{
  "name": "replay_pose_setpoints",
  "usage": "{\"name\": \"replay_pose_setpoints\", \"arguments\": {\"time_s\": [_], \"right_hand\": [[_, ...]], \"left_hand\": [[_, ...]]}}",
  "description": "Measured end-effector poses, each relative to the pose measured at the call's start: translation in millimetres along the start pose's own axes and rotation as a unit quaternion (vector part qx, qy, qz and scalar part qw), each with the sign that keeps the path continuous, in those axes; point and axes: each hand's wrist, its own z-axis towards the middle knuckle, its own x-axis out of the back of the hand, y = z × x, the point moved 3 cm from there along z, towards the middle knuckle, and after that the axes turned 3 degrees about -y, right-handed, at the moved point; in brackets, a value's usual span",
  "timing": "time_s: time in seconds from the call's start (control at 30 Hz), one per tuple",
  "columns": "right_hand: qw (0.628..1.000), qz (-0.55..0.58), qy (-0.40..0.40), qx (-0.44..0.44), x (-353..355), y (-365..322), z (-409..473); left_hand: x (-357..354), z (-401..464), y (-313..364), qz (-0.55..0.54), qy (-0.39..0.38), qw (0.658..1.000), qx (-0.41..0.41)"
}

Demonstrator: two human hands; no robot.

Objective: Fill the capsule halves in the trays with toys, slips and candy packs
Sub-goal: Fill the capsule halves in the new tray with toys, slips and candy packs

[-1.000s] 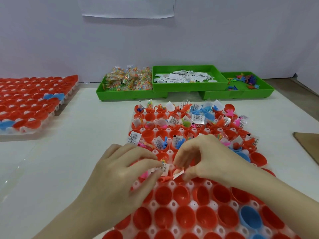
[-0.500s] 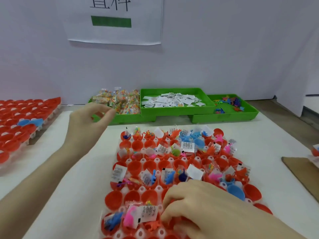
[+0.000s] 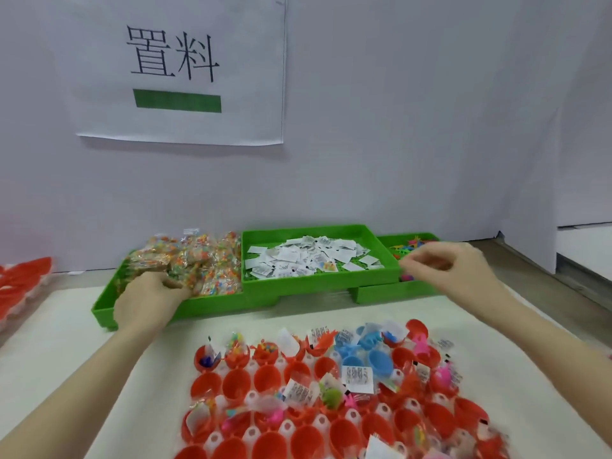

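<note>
A white tray (image 3: 252, 396) of red capsule halves (image 3: 236, 385) and a few blue ones (image 3: 381, 361) lies at the bottom centre, many holding toys, slips and candy. Behind it stand three green bins: candy packs (image 3: 212, 260) on the left, paper slips (image 3: 308, 256) in the middle, small toys (image 3: 415, 242) on the right. My left hand (image 3: 149, 299) is in the candy bin with its fingers curled onto a pack. My right hand (image 3: 447, 263) hovers over the near left corner of the toy bin, fingers loosely bent and apart, holding nothing visible.
A second tray of red capsule halves (image 3: 23, 276) sits at the far left edge. A paper sign (image 3: 178, 67) hangs on the white wall right behind the bins. The table's right edge (image 3: 563, 289) runs diagonally past the toy bin.
The view has tilted up. My left hand has gone from above the table into the candy bin. My right hand has left the capsule tray and reached up to the toy bin.
</note>
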Motion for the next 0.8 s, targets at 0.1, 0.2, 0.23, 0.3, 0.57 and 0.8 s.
{"name": "replay_pose_setpoints", "arguments": {"time_s": [0.1,0.2,0.23,0.3,0.57,0.8], "right_hand": [[0.975,-0.158,0.007,-0.158,-0.2,60.7,50.7],[0.921,-0.253,-0.108,-0.276,-18.3,102.7,60.4],[0.909,-0.252,-0.131,-0.306,-23.1,112.7,63.3],[0.888,-0.258,-0.154,-0.349,-28.6,120.9,66.8],[0.930,-0.260,-0.038,-0.256,-20.7,113.9,72.1],[0.928,-0.298,0.088,-0.207,-10.4,101.7,70.4]], "left_hand": [[-0.5,1.0,-3.1,-0.078,0.054,0.995,-0.001],[0.9,-2.8,-6.7,-0.128,0.116,0.985,-0.012],[2.4,-3.8,-9.3,-0.135,0.132,0.982,-0.018],[6.8,-4.0,-14.5,-0.130,0.150,0.980,-0.029],[17.5,-3.4,-19.9,-0.193,0.140,0.970,-0.046],[22.1,-23.7,-13.5,-0.318,0.189,0.928,-0.040]]}}
